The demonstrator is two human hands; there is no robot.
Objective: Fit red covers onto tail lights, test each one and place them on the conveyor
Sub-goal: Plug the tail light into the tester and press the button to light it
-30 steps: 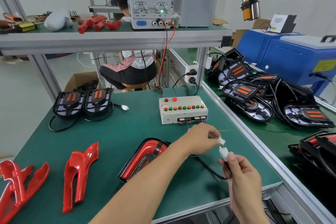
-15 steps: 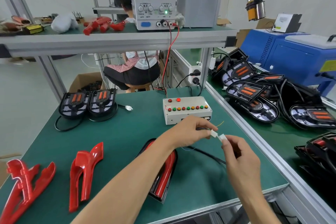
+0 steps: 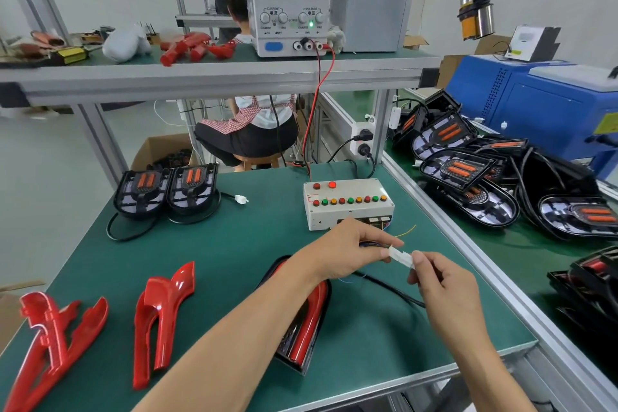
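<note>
A tail light with a red cover (image 3: 309, 321) lies on the green table (image 3: 234, 254), partly under my left forearm. My left hand (image 3: 341, 251) pinches a white connector (image 3: 394, 252) whose thin wires run to the test box (image 3: 347, 204). My right hand (image 3: 444, 288) pinches the tail light's white plug (image 3: 408, 261) on its black cable (image 3: 391, 289). The two white connectors meet end to end between my fingertips. Loose red covers (image 3: 160, 314) lie at the table's left, with more red covers (image 3: 53, 338) at its corner.
Two uncovered tail lights (image 3: 167, 191) sit at the back left. A power supply (image 3: 287, 3) on the shelf reads 0.000 A and 12.00 V. The conveyor (image 3: 521, 244) at right carries several tail lights (image 3: 468, 177). A person sits behind the bench.
My hands came together and the two white connectors, apart a second ago, now touch. The covered tail light turned from slanting to lying lengthwise toward me.
</note>
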